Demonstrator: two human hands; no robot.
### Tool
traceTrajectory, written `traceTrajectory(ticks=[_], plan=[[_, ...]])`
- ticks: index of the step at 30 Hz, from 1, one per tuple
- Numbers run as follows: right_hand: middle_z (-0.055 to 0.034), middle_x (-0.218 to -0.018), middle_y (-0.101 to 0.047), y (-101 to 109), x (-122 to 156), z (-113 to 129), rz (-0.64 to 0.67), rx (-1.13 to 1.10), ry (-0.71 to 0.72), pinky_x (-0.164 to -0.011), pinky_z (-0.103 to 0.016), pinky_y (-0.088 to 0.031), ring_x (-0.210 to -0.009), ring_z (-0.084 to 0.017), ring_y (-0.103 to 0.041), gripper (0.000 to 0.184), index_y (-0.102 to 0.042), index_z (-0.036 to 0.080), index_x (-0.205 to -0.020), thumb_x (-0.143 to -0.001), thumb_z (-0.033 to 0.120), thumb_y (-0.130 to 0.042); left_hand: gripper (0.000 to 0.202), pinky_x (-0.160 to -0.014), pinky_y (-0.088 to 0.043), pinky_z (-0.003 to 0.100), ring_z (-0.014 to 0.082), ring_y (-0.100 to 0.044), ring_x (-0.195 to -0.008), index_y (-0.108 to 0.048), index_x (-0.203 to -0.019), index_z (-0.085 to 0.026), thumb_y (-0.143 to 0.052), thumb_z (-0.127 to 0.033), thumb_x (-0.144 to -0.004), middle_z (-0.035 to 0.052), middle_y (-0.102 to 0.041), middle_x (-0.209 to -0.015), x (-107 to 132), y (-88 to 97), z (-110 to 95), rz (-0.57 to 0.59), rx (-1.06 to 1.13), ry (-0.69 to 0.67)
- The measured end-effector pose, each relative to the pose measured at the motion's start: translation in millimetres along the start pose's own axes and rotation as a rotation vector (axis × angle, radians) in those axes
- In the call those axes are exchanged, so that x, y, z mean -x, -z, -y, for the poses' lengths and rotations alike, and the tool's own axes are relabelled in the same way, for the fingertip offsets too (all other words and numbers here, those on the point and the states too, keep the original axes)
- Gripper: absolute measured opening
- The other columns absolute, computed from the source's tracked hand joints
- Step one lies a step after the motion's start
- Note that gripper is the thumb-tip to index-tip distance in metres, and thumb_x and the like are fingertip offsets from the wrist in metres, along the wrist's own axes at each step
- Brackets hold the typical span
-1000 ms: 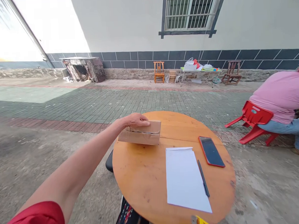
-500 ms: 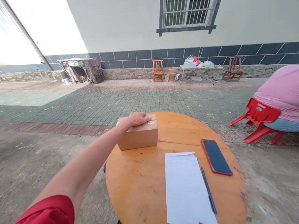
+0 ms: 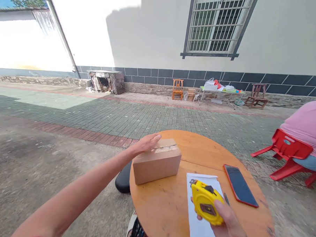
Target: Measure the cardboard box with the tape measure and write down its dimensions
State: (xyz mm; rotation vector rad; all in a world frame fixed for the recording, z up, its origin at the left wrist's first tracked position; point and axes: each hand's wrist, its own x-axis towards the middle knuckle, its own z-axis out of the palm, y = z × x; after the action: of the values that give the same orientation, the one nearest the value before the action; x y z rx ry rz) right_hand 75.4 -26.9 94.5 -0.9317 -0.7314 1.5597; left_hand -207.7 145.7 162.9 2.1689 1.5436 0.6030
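Observation:
A closed brown cardboard box (image 3: 157,163) sits on the left part of a round wooden table (image 3: 164,209). My left hand (image 3: 146,143) reaches out over its far left top edge, fingers stretched flat, just touching or hovering above the lid. My right hand (image 3: 227,223) comes up from the bottom and grips a yellow tape measure (image 3: 205,202) above a white sheet of paper (image 3: 202,228). A red-cased phone (image 3: 240,185) lies screen up to the right of the paper. A dark pen (image 3: 226,198) peeks out beside the tape measure.
A black stool seat (image 3: 123,181) stands left of the table. At the right a person in a pink shirt (image 3: 310,129) sits on a red plastic chair (image 3: 289,154). Small wooden chairs and a low table with clutter (image 3: 219,91) line the far wall.
My right hand has risen into view with the yellow tape measure. My left hand has flattened on the box, which now rests level on the table. The view has tilted up and shifted.

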Motion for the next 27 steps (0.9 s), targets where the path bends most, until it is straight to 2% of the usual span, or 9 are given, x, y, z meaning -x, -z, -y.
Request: traceTrajectory(ticks=[3,7,10,13,16,18,20,23,27], plan=[[-0.0050,-0.098,-0.070,-40.9,-30.4,17.6,0.080,0.147,0.069,-0.062,-0.029,-0.052,-0.082,-0.020,-0.059,0.038,-0.069,0.022,-0.108,-0.080,0.047,-0.071,0.054,-0.089,-0.044,0.032,0.0242,-0.060,-0.102,-0.062,-0.099,-0.019,-0.020,-0.053,-0.094,0.0060,-0.069,-0.108,8.2,8.1,17.2,-0.078,0.130,0.032],[-0.0049,-0.093,-0.066,-86.0,-69.9,28.8,0.192,0.362,0.091,-0.058,-0.028,-0.051,-0.080,-0.019,-0.054,0.038,-0.070,0.019,-0.101,-0.081,0.052,-0.068,0.047,-0.092,-0.044,0.034,0.0262,-0.060,-0.105,-0.065,-0.102,-0.016,-0.032,-0.047,-0.090,0.0083,-0.069,-0.110,9.6,3.6,36.6,-0.190,0.297,0.062],[-0.0046,-0.088,-0.064,-104.9,-97.2,30.3,0.223,0.508,0.102,-0.055,-0.026,-0.048,-0.077,-0.018,-0.053,0.041,-0.068,0.018,-0.101,-0.080,0.053,-0.068,0.041,-0.094,-0.043,0.032,0.0240,-0.060,-0.107,-0.067,-0.106,-0.016,-0.041,-0.039,-0.084,0.0076,-0.069,-0.112,10.1,0.0,43.8,-0.257,0.423,0.067],[-0.0039,-0.088,-0.065,-111.6,-118.9,34.2,0.286,0.643,0.100,-0.057,-0.026,-0.045,-0.078,-0.018,-0.053,0.040,-0.068,0.019,-0.101,-0.080,0.053,-0.067,0.037,-0.093,-0.043,0.031,0.0225,-0.060,-0.105,-0.068,-0.102,-0.015,-0.046,-0.035,-0.080,0.0074,-0.070,-0.109,20.4,2.9,46.4,-0.298,0.534,0.078],[-0.0040,-0.094,-0.068,-116.7,-135.0,43.0,0.376,0.758,0.088,-0.062,-0.026,-0.044,-0.084,-0.019,-0.056,0.042,-0.068,0.020,-0.107,-0.079,0.051,-0.069,0.030,-0.078,-0.045,0.029,0.0192,-0.062,-0.086,-0.070,-0.090,-0.016,-0.051,-0.035,-0.078,0.0055,-0.071,-0.093,41.3,9.9,45.2,-0.260,0.644,0.093],[-0.0043,-0.098,-0.069,-124.7,-144.0,48.7,0.438,0.812,0.099,-0.064,-0.026,-0.044,-0.087,-0.020,-0.057,0.044,-0.068,0.021,-0.110,-0.077,0.050,-0.071,0.030,-0.063,-0.042,0.026,0.0151,-0.058,-0.069,-0.069,-0.081,-0.016,-0.054,-0.041,-0.078,0.0044,-0.069,-0.081,55.7,14.6,42.4,-0.180,0.724,0.114],[-0.0042,-0.097,-0.069,-136.7,-152.3,52.2,0.509,0.841,0.107,-0.065,-0.026,-0.043,-0.085,-0.019,-0.057,0.044,-0.068,0.021,-0.110,-0.076,0.048,-0.073,0.037,-0.051,-0.035,0.024,0.0120,-0.053,-0.060,-0.068,-0.079,-0.015,-0.057,-0.050,-0.077,0.0051,-0.069,-0.079,65.5,18.3,39.0,-0.081,0.818,0.143],[-0.0032,-0.093,-0.068,-157.3,-161.7,53.0,0.628,0.866,0.100,-0.064,-0.026,-0.043,-0.080,-0.017,-0.056,0.043,-0.068,0.021,-0.109,-0.075,0.045,-0.075,0.048,-0.044,-0.029,0.022,0.0098,-0.051,-0.055,-0.065,-0.083,-0.014,-0.063,-0.061,-0.071,0.0068,-0.069,-0.084,70.0,21.0,36.7,0.026,0.960,0.193],[-0.0034,-0.093,-0.068,-174.5,-167.8,51.7,0.732,0.924,0.094,-0.065,-0.027,-0.044,-0.079,-0.017,-0.056,0.043,-0.069,0.021,-0.109,-0.073,0.044,-0.075,0.047,-0.042,-0.023,0.021,0.0068,-0.044,-0.047,-0.054,-0.068,-0.017,-0.072,-0.060,-0.059,-0.0006,-0.058,-0.063,67.3,20.8,42.4,0.017,1.072,0.272]])
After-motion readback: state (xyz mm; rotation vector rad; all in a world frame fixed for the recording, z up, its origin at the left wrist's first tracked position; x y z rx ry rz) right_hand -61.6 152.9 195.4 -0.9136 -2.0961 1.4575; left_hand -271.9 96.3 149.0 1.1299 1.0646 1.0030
